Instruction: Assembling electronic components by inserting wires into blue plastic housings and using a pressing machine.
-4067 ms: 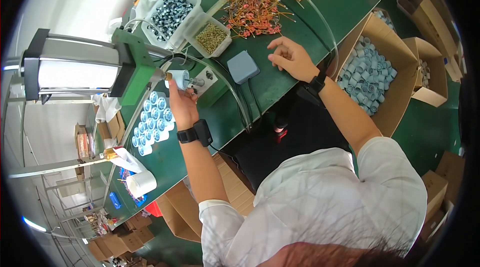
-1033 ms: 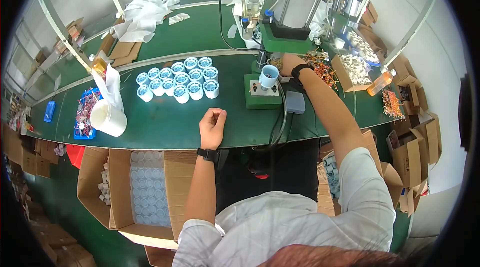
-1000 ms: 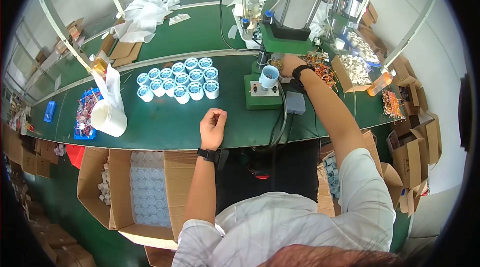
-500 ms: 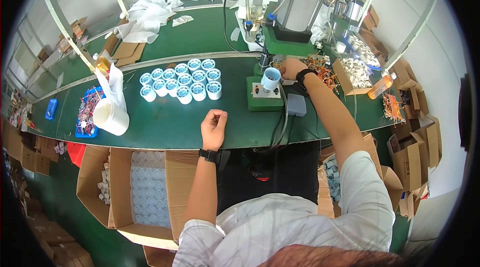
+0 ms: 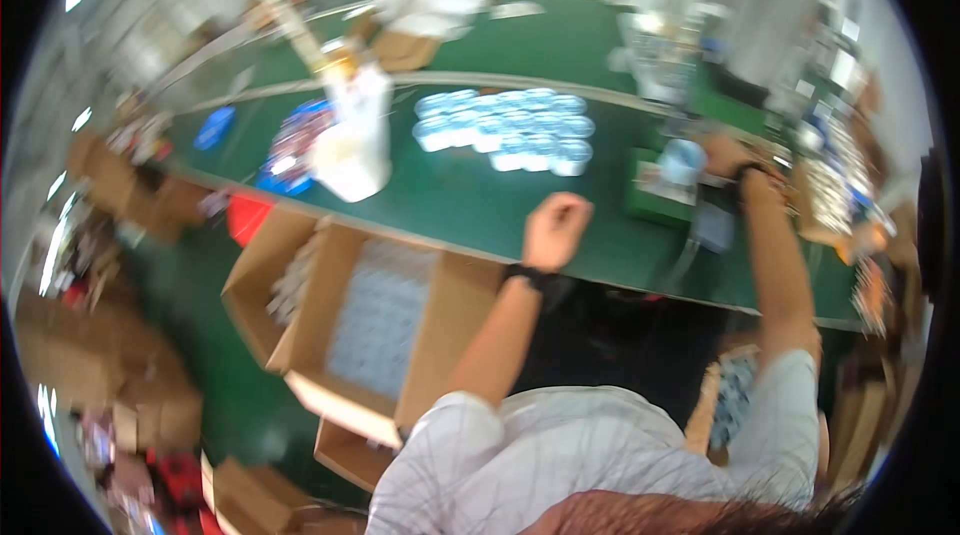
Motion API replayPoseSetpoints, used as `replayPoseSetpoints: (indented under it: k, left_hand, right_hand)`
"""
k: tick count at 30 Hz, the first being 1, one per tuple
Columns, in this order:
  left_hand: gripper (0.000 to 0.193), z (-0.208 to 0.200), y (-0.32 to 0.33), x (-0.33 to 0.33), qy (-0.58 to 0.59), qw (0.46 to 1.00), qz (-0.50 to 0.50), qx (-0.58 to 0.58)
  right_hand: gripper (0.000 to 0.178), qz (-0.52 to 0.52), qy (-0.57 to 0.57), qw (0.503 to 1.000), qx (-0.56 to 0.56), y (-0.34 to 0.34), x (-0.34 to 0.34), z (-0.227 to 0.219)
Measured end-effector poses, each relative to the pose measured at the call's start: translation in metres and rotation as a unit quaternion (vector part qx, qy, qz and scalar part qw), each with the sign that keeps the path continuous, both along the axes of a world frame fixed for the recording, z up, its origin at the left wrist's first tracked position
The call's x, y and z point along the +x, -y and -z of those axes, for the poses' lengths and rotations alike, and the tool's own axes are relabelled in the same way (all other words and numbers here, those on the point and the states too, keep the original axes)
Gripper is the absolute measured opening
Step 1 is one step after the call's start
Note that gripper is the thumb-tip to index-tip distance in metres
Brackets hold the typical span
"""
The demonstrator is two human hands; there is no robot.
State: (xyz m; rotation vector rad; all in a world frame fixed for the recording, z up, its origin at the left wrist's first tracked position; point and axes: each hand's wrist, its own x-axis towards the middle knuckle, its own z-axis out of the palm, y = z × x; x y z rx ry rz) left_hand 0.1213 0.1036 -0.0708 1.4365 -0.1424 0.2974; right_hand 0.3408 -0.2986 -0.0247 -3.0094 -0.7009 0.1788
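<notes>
The whole view is smeared by motion. My left hand [image 5: 557, 232] is held over the front edge of the green workbench [image 5: 440, 205], its fingers curled closed with nothing showing in them. Further right, my right hand [image 5: 722, 155] reaches beside a light-blue cup-shaped part [image 5: 682, 163] on the green base of a press [image 5: 662, 190]. Blur hides its fingers and whether they hold anything. Beyond my left hand, several light-blue round parts [image 5: 505, 125] stand in rows on the bench.
A white tub [image 5: 350, 163] and a blue tray [image 5: 297, 147] of small wired pieces stand at the left. Below the bench edge is an open carton [image 5: 375, 325] with rows of pale parts. A grey box [image 5: 713, 228] sits right of the press base.
The view has swung left, so the bench and both hands appear further right and blurred. My right hand stays by the press, and my left hand stays curled near the bench edge.
</notes>
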Motion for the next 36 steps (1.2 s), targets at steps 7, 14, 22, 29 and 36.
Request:
replayPoseSetpoints:
  k: [7, 14, 22, 29, 36]
  left_hand:
    - [0.007, -0.006, -0.005, -0.006, -0.007, 1.0, 0.015, -0.005]
    - [0.008, -0.008, -0.018, -0.007, -0.018, 1.0, 0.019, -0.005]
    - [0.007, -0.008, -0.003, -0.002, 0.018, 1.0, -0.007, 0.001]
    - [0.004, 0.003, -0.015, -0.006, -0.002, 0.999, 0.014, -0.044]
    - [0.006, -0.001, -0.008, 0.0, -0.025, 0.998, 0.035, -0.047]
  right_hand:
    - [0.012, 0.055, -0.024, 0.991, 0.117, -0.003, -0.009, -0.007]
    - [0.023, 0.046, -0.008, 0.979, 0.199, -0.015, 0.001, 0.0]
    - [0.025, 0.165, 0.027, 0.919, 0.356, -0.004, -0.044, -0.056]
    - [0.025, 0.06, -0.027, 0.88, 0.47, -0.084, -0.125, -0.155]
    - [0.029, 0.045, -0.021, 0.938, 0.342, -0.087, -0.116, -0.145]
